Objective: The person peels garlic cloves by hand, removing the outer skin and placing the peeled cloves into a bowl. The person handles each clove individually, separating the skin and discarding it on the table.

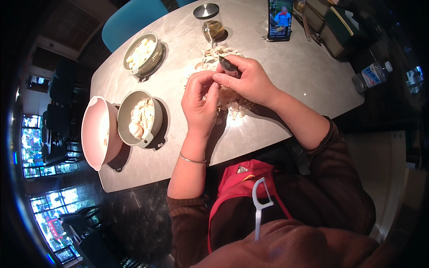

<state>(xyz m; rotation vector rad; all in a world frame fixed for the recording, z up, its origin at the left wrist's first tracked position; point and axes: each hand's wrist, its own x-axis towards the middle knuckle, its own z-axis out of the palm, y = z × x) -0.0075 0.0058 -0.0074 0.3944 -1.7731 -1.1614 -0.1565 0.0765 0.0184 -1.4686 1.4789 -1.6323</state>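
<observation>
Left hand (199, 100): closed narrow, fingertips pinching a small pale piece, probably a garlic clove (215, 79); too small to be sure.
Right hand (248, 80): wrapped around a small dark knife (230, 67), blade toward the left fingertips, touching or nearly touching them.
Place of the clove: between the 2 hands, above the peel pile (230, 105), at 12 o'clock from the left wrist.
Bracelet (192, 159): thin metal ring on the left wrist.
Bowls: 1 grey bowl (139, 118) with garlic at 9 o'clock from the left hand; 1 pink bowl (96, 131) just beside it, farther at 9 o'clock; 1 strainer bowl (143, 53) with peeled pieces at 10 o'clock.
Glass jar (212, 22): metal lid, at 12 o'clock, near the peels.
Phone (280, 20): standing at 1 o'clock, well apart from the hands.
Risk: blade very close to the left fingertips, so a slip on the smooth skin could cut a finger; dry peels may slide off the table.
Edges: table edge (250, 149) near, at 6 o'clock under the forearms; pink bowl close to the left edge.
Open room: bare table at 3 o'clock of the right hand, and between the jar and the phone.
Plastic bottle (371, 76): off the table at 3 o'clock, out of the way.
</observation>
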